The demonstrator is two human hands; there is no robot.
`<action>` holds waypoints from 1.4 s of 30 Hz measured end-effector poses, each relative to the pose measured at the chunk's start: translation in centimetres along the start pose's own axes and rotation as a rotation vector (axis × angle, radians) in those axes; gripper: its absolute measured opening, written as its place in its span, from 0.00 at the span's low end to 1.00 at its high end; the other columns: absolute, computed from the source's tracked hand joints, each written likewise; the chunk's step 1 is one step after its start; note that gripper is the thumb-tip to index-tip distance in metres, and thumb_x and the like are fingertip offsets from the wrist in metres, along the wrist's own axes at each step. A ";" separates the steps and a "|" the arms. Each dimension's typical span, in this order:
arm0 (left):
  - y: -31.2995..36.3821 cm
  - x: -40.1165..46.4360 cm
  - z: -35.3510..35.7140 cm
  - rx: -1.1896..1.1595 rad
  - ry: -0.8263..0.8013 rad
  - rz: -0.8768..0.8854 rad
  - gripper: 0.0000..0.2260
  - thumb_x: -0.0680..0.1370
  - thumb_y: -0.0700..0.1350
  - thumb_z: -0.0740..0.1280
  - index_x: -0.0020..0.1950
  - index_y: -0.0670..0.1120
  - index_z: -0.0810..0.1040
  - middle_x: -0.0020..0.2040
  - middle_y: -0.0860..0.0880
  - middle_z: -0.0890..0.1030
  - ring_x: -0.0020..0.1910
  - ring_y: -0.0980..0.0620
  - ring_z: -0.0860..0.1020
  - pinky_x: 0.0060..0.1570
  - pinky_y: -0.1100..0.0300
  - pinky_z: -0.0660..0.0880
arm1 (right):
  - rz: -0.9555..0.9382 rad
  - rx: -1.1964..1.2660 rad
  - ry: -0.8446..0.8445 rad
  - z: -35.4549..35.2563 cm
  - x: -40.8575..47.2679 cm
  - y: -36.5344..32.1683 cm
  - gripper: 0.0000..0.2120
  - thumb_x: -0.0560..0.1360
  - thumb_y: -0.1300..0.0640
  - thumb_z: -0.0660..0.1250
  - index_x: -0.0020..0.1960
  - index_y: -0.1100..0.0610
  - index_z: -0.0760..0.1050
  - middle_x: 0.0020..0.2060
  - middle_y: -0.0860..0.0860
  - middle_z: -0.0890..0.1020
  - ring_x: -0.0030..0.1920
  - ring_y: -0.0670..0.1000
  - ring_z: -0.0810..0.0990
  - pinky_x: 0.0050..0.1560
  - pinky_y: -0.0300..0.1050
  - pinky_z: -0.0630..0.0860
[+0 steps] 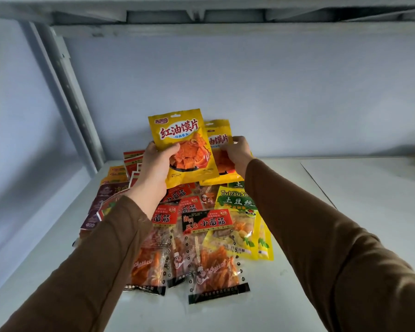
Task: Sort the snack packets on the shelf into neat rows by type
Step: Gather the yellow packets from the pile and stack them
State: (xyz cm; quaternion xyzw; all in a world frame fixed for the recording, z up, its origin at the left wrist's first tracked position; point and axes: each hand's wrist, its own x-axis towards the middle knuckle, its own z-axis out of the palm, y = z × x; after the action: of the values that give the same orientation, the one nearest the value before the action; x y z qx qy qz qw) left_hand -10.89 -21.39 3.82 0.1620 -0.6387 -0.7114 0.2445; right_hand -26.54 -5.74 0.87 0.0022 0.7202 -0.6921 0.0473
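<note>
We hold one yellow packet (182, 149) upright in the left hand (153, 168), grip pinching its lower left edge, lifted clear of the pile so its label reads. The right hand (237, 153) pinches a matching yellow packet (219, 140) just behind it, likely pairing the type. Red-topped packets (206, 222) and green-yellow packets (235, 202) overlap mid-shelf (345, 188), toward its left edge, still unsorted.

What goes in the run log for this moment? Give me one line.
left hand: holds yellow packet raised | right hand: holds second yellow packet behind | pile: unsorted on shelf
</note>
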 end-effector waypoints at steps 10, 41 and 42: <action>-0.2 -1.7 4.2 0.126 -0.124 -0.002 0.19 0.74 0.52 0.77 0.60 0.48 0.77 0.59 0.48 0.82 0.58 0.49 0.81 0.53 0.53 0.77 | -0.120 0.489 -0.322 -3.6 -4.8 -5.1 0.11 0.81 0.63 0.59 0.57 0.59 0.78 0.52 0.63 0.84 0.48 0.62 0.85 0.51 0.61 0.82; -2.0 -14.9 26.9 -0.104 -0.465 -0.004 0.30 0.69 0.40 0.81 0.68 0.48 0.74 0.55 0.48 0.86 0.51 0.48 0.86 0.49 0.51 0.83 | -0.198 0.343 -0.170 -30.1 -12.9 -3.8 0.27 0.80 0.37 0.58 0.69 0.55 0.74 0.60 0.58 0.83 0.59 0.60 0.83 0.62 0.60 0.78; -2.4 -15.7 28.6 -0.131 -0.452 -0.019 0.30 0.69 0.38 0.80 0.68 0.46 0.74 0.57 0.46 0.86 0.52 0.46 0.86 0.52 0.47 0.83 | -0.223 0.246 -0.165 -32.0 -12.8 -3.3 0.23 0.80 0.42 0.64 0.69 0.54 0.73 0.59 0.56 0.84 0.58 0.58 0.84 0.61 0.60 0.78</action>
State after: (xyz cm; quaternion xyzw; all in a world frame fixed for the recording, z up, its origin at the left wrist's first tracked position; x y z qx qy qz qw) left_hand -13.75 11.17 3.95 -0.0118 -0.6280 -0.7718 0.0985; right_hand -16.09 26.82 6.27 -0.1285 0.6196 -0.7738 0.0286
